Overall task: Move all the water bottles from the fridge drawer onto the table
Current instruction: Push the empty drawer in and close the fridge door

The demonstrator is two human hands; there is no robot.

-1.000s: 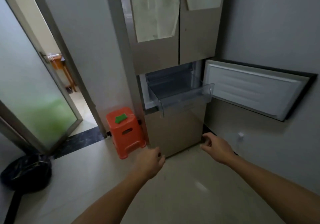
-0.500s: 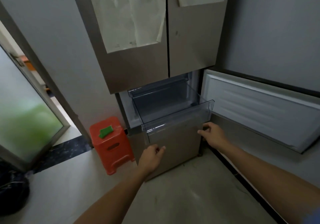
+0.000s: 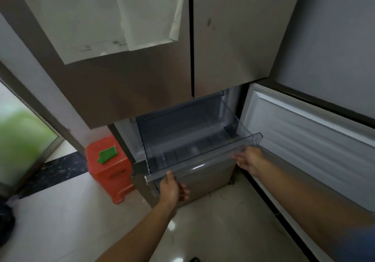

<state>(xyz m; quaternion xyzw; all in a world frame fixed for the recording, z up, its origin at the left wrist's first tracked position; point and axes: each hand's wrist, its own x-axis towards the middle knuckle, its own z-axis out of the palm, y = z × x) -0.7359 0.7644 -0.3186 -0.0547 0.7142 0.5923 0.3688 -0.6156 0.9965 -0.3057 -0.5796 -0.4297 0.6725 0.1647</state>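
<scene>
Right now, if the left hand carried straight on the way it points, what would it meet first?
The front lip of the clear fridge drawer: the left hand points up and forward at its left end, thumb apparently at the rim. Depth is unclear, so it may be touching.

No legible text anywhere.

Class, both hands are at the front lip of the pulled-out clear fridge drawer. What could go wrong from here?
1. The drawer sticks far out. If the left hand and right hand pull it further or unevenly, it might slip off its runners and drop.
2. The right hand is close beside the open door, so fingers could get pinched against the drawer corner.
3. No bottles show in the drawer, so the task may stall here.
</scene>
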